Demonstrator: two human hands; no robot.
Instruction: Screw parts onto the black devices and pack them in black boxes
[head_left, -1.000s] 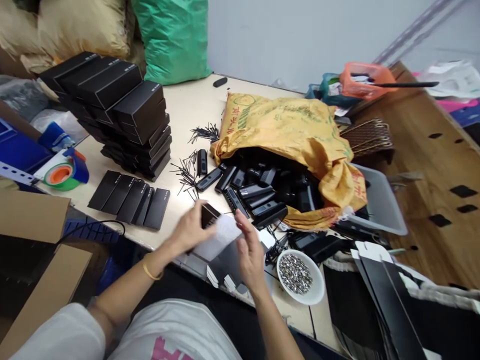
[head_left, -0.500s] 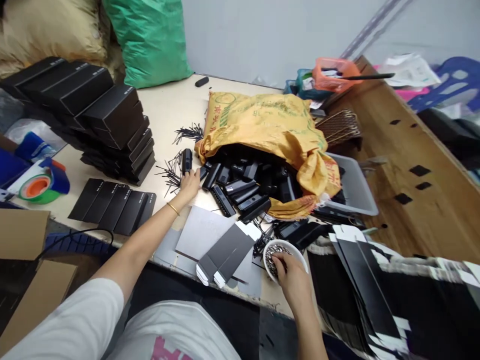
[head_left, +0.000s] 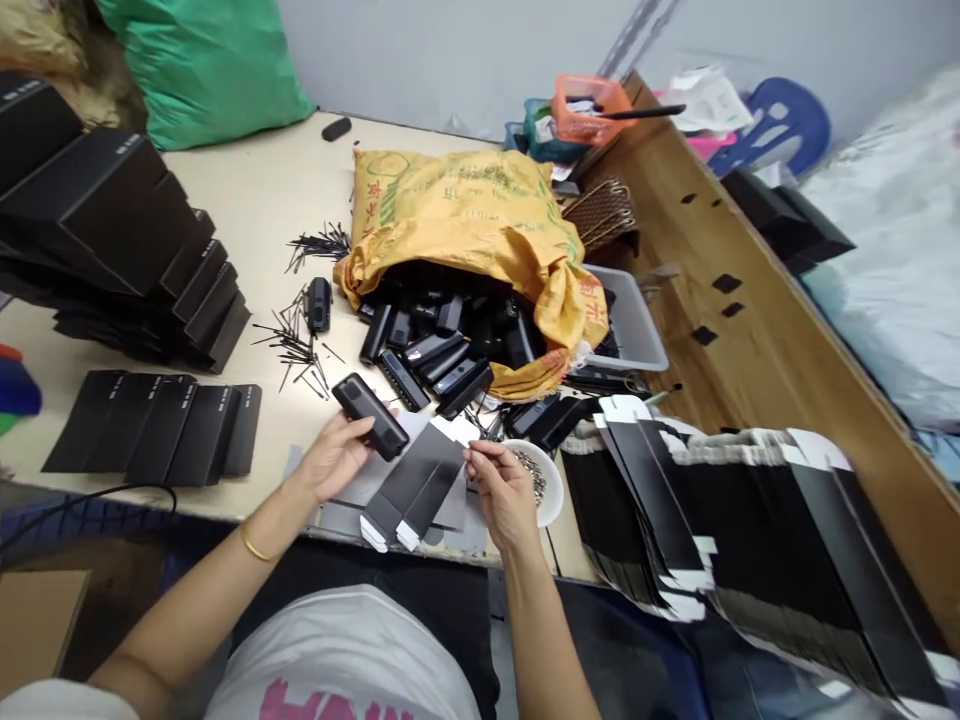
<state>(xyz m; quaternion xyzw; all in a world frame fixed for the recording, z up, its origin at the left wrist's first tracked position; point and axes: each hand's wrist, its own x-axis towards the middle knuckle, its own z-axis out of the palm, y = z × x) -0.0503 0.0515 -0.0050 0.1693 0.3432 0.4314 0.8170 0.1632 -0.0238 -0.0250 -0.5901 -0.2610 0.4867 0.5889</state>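
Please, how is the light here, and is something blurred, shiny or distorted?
Head view: bright table, dark inside the yellow bag; head view: pale sheen on devices at its mouth; head view: the held device has clear outlines; head view: the box stack looks stretched at the edge, its print too soft to read.

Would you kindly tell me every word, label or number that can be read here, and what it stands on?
Nothing reads with certainty.
Yellow sack: red and green print, too blurred.
Black boxes: white print, too small.
White shirt: pink lettering, cut off by the frame.
Black device in the left hand: no readable marking.
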